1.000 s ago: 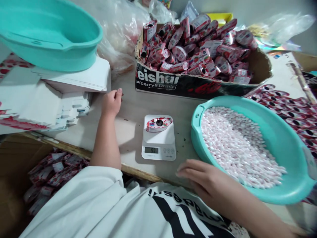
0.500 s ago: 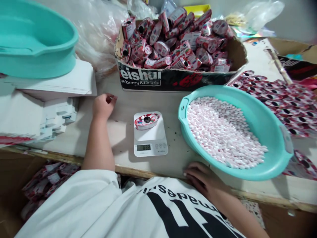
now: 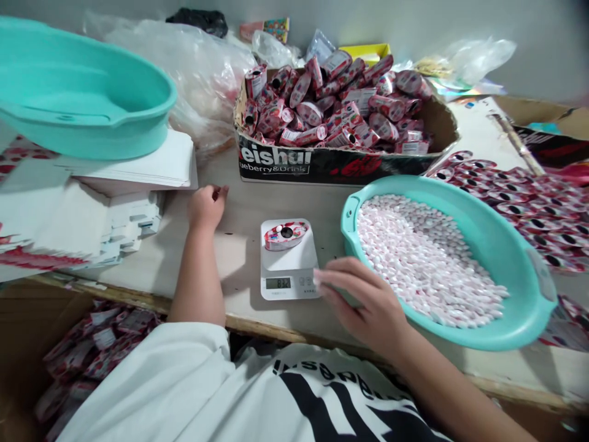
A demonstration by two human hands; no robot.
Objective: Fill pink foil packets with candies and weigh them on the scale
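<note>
A white digital scale [image 3: 289,261] lies on the table, and its display reads about 832. On it rests a red and white oval packet [image 3: 294,236] with a dark round hole and one white candy beside the hole. My left hand [image 3: 208,205] rests on the table left of the scale, fingers curled; whether it holds anything is hidden. My right hand [image 3: 359,294] is at the scale's lower right corner, fingers stretched out, with nothing visible in them. To its right stands a turquoise basin [image 3: 483,331] part filled with white candies [image 3: 423,264].
Behind the scale is a cardboard box [image 3: 322,166] heaped with packets. More packets [image 3: 519,209] stand in rows at the right. Another turquoise basin [image 3: 115,132] sits on white cartons [image 3: 179,159] at the left. Packets [image 3: 105,337] also lie below the table edge.
My right hand has risen from the table's front edge to the scale's corner, its fingers now extended. The view has shifted a little; my left hand stays beside the scale.
</note>
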